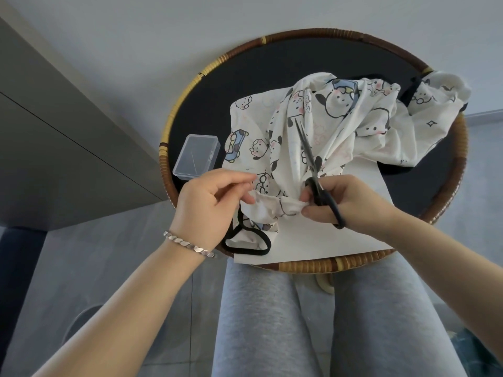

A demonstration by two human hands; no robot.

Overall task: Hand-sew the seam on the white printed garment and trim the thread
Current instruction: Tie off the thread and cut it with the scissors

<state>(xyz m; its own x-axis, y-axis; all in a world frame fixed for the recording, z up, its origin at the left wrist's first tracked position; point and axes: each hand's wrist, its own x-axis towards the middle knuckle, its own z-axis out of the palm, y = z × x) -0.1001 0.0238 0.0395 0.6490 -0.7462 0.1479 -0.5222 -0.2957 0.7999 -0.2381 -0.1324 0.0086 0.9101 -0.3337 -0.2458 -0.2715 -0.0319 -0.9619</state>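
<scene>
Round rattan-rimmed table (313, 33) carries 1 clear box (196, 155), white sheet (340, 235) and garment (340, 118).

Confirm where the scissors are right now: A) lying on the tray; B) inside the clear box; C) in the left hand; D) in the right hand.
D: the right hand grips the black scissors by their handles, blades closed, while the left hand pinches the garment.

Silver linked bracelet (187, 244) at wrist of left hand (206, 205); forearms bare; light grey trousers (261, 322).
</scene>
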